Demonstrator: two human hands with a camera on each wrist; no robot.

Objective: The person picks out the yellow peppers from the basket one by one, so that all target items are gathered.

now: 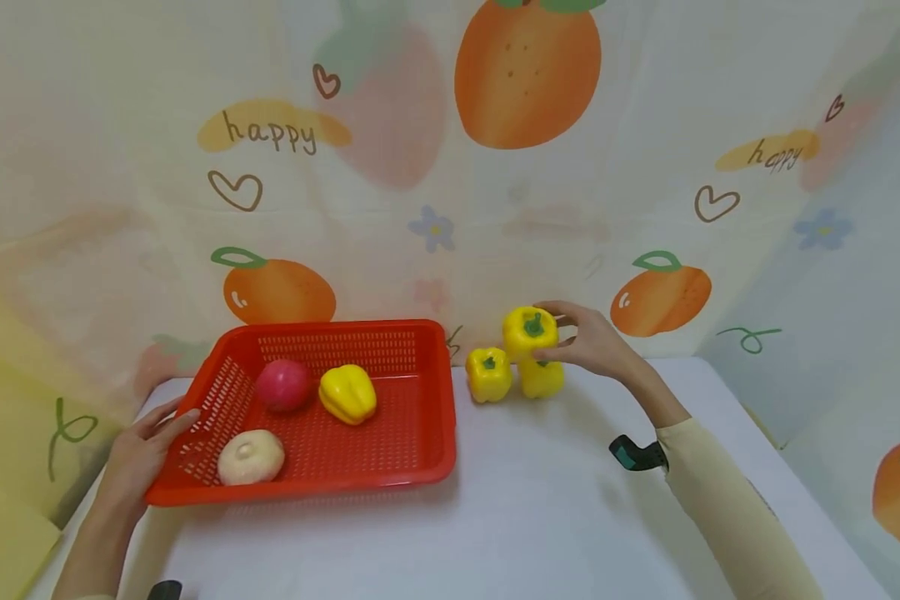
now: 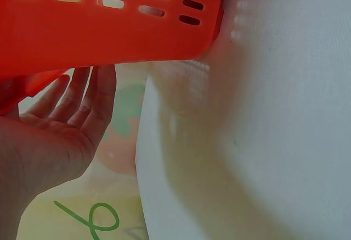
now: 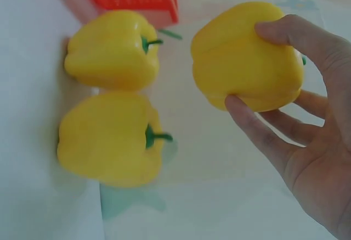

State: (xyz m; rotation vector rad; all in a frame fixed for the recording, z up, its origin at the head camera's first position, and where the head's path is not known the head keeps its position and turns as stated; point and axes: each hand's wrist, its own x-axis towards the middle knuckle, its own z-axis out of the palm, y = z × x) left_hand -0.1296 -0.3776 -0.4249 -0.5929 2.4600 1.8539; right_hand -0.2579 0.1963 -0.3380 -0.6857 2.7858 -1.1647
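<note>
Above the table (image 1: 540,517), the right hand (image 1: 596,342) holds a pepper (image 1: 525,335) at its fingertips (image 3: 237,107).

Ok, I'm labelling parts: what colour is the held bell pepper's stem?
The stem is green, clearest in the head view.

In the head view, the held yellow pepper (image 1: 521,337) covers a part of the lower yellow pepper (image 1: 542,383) behind it. The front rim of the red basket (image 1: 311,492) hides the lower edge of the pale round item (image 1: 251,457). The right sleeve (image 1: 727,500) is cut by the bottom edge, as is a dark object (image 1: 165,591), too little visible to name. In the left wrist view, the basket hides some fingertips of the left hand (image 2: 60,135). In the right wrist view, only a tip of the held pepper's stem (image 3: 304,60) shows.
</note>
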